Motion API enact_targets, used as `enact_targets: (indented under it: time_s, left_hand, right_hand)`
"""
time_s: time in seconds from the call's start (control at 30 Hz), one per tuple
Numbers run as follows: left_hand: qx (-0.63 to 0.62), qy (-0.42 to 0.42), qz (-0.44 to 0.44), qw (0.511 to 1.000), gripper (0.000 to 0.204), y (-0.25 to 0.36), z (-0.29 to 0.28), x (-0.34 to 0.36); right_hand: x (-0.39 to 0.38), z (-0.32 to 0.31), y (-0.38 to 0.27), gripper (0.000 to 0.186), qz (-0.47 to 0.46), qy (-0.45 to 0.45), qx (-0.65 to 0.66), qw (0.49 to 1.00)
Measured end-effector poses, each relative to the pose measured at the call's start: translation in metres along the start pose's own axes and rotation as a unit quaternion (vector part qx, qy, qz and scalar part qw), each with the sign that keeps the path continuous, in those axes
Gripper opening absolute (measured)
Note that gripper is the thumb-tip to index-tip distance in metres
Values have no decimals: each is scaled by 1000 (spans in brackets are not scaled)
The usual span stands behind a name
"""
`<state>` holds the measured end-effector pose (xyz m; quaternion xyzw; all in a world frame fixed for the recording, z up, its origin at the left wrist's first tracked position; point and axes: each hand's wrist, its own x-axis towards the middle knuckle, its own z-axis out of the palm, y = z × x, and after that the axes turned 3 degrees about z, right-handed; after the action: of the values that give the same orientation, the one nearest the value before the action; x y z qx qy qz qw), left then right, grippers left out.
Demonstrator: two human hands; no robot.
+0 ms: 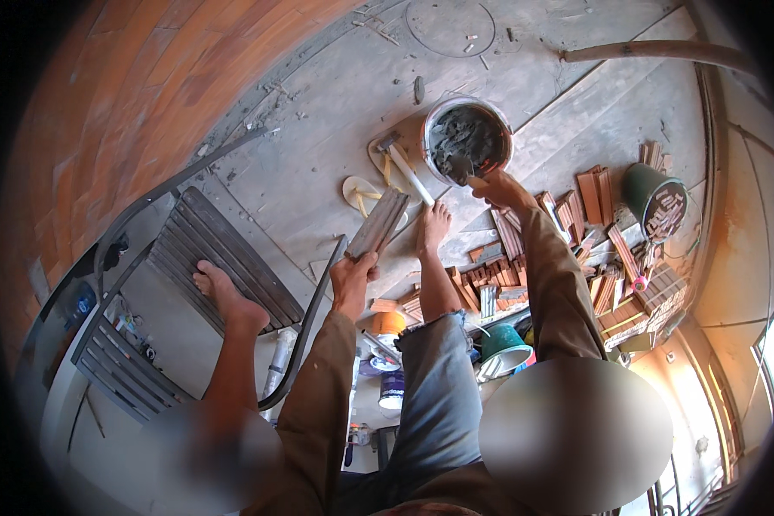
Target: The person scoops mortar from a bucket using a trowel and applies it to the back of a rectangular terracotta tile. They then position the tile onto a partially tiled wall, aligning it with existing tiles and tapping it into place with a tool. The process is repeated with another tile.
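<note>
My left hand (353,282) is closed around the lower end of a long, narrow tile (380,225), whose grey, ridged face is turned up. To its right, my right hand (500,191) grips a small trowel (462,167) by the handle at the near rim of a bucket (509,142). Grey wet mortar (466,138) fills much of the bucket, and the trowel's blade dips into it. A hammer (408,176) with a pale handle lies just left of the bucket, across a pair of flip-flops (361,194).
Stacks of reddish-brown tiles (500,277) lie at the right, beside a dark green bucket (636,193) of tile pieces. One bare foot rests on a slatted metal chair (232,258), the other on the concrete floor (318,129). A tiled wall (120,103) rises at far left.
</note>
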<state>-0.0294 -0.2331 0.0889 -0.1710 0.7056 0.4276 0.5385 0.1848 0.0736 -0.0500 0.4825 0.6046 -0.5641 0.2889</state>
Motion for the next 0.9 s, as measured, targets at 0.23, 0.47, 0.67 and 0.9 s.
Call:
enact_targets:
  time_s: [0.23,0.47,0.67,0.9]
  left_hand:
    - [-44,-20,-27,998,18,21,42,33]
    - [-27,-75,11,997,22,66,57,11]
    - [7,-145,72,987,25,107,95,-30]
    - [80,-129,146,978,20,130,96,-39]
  right_hand:
    - [-93,57,35,53,-59,138,26,988]
    - [-129,159,-4,46,-173,366,67,912]
    - [-57,200,-10,56,-198,448,165,856]
    - [-47,193,-2,57,-192,498,129,835]
